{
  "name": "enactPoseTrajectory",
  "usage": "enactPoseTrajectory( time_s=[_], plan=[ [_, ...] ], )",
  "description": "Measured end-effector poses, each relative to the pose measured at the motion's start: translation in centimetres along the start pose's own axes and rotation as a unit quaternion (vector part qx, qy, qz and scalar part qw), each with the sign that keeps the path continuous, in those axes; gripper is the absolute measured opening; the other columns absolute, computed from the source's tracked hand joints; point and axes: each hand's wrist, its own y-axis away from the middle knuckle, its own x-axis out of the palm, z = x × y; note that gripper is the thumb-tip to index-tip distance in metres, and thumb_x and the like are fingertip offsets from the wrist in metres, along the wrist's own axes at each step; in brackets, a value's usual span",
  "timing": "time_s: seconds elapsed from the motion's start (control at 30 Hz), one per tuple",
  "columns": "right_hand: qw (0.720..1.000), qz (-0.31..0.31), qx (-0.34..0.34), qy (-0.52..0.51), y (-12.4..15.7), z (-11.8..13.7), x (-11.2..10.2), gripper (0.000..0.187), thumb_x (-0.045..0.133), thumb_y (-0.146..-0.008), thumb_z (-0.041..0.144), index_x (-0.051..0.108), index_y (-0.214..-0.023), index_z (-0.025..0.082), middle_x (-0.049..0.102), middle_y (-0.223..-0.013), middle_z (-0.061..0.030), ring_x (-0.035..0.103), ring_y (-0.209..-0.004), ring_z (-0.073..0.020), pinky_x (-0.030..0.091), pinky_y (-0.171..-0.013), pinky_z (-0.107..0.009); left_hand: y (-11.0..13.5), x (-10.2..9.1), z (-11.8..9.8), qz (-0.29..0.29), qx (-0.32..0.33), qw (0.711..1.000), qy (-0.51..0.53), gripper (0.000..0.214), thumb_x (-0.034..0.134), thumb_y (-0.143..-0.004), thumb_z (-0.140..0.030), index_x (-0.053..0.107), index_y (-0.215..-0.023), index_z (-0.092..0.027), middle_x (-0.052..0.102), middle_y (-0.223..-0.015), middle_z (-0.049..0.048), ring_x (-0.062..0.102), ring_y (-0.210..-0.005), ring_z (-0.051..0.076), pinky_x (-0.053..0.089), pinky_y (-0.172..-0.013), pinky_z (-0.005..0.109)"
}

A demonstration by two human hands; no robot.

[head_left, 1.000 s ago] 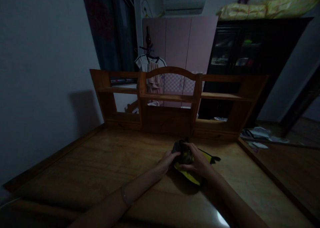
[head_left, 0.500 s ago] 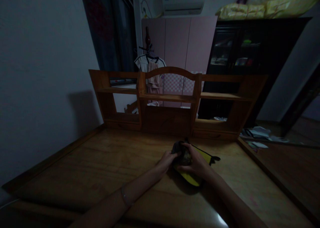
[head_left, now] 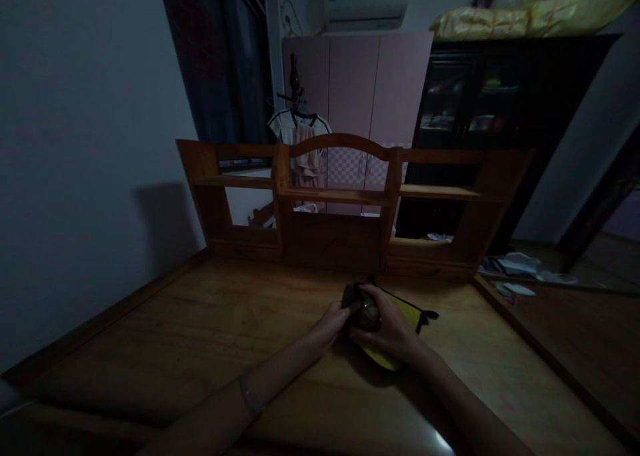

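Observation:
In dim light, both my hands meet over a dark bunched cloth bundle (head_left: 363, 309) lying on a yellow piece of fabric (head_left: 404, 313) on the wooden platform (head_left: 200, 336). My left hand (head_left: 334, 324) grips the bundle's left side with curled fingers. My right hand (head_left: 393, 329) wraps over its right side and top. A thin bracelet (head_left: 247, 393) circles my left wrist. What the bundle is made of I cannot make out.
A low wooden shelf unit (head_left: 345, 203) stands across the platform's far edge. Behind it are pink wardrobe doors (head_left: 370, 83), hanging clothes (head_left: 300, 136), a dark glass cabinet (head_left: 480, 109) and an air conditioner (head_left: 365, 6). White items (head_left: 520, 266) lie on the floor at right.
Both hands and the dark bundle have shifted slightly away from me, and the right hand has closed further over the bundle.

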Motion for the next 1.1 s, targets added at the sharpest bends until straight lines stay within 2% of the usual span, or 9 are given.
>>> enactPoseTrajectory(
  time_s=[0.17, 0.47, 0.83, 1.1],
  plan=[
    [1.0, 0.007, -0.022, -0.002, 0.2, 0.7, -0.4, 0.081, 0.072, -0.076, 0.039, 0.026, -0.142, 0.024, 0.042, -0.139, -0.0102, 0.043, -0.127, -0.0258, 0.038, -0.106, -0.04, -0.2, -0.4, 0.4, 0.005, -0.009, 1.0, 0.007, 0.043, 0.077, -0.068, -0.042, 0.069, -0.096, -0.01, 0.072, -0.091, 0.01, 0.066, -0.081, 0.021, 0.049, -0.075, 0.029],
    [1.0, 0.008, 0.011, -0.021, 0.3, 1.3, -0.8, 0.071, 0.061, -0.086, 0.044, 0.024, -0.142, 0.023, 0.044, -0.138, -0.0107, 0.046, -0.123, -0.0259, 0.041, -0.103, -0.039, 0.4, -0.2, 0.2, 0.015, -0.021, 1.0, -0.007, 0.046, 0.072, -0.073, -0.045, 0.067, -0.105, -0.012, 0.07, -0.101, 0.0101, 0.065, -0.083, 0.021, 0.049, -0.073, 0.027],
    [1.0, -0.007, 0.014, -0.022, 0.4, 1.2, -0.8, 0.069, 0.059, -0.087, 0.047, 0.027, -0.142, 0.022, 0.045, -0.137, -0.0119, 0.047, -0.123, -0.0286, 0.042, -0.102, -0.042, 0.9, 0.3, -0.5, 0.002, -0.062, 0.998, -0.02, 0.044, 0.07, -0.074, -0.048, 0.067, -0.102, -0.014, 0.072, -0.093, 0.0079, 0.065, -0.077, 0.021, 0.049, -0.066, 0.028],
    [1.0, -0.011, -0.004, -0.013, 0.5, 1.2, -0.6, 0.072, 0.064, -0.084, 0.041, 0.027, -0.142, 0.022, 0.044, -0.137, -0.0119, 0.046, -0.123, -0.0282, 0.041, -0.103, -0.043, 0.0, -0.1, 0.2, 0.013, -0.036, 0.999, -0.038, 0.041, 0.068, -0.074, -0.045, 0.069, -0.098, -0.012, 0.071, -0.092, 0.009, 0.065, -0.077, 0.023, 0.05, -0.071, 0.031]
  ],
)
